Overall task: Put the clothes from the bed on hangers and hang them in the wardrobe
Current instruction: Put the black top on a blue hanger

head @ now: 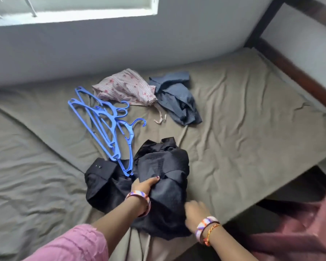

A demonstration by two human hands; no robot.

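Left hand (146,185) fingers (154,178) are curling into the black garment (164,166), gripping a fold. Right hand (196,211) is touching its near part; grip state cannot be told, blurred. Garment is lying by the bed's (243,138) near edge. Blue hangers (105,125) are overlapping it; pink garment (124,87) and navy garment (177,98) are lying toward the far edge.

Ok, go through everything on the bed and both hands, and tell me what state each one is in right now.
Black garment: crumpled at the near edge, off hanger.
Pink floral garment: bunched, untouched, far side.
Dark blue-grey garment: crumpled beside the pink one.
Blue plastic hangers: loose pile, all bare, lower ends lying on the black garment.
Left hand: grips black fabric.
Right hand: on the black garment, blurred; grip unclear.
Olive bedsheet: wrinkled.
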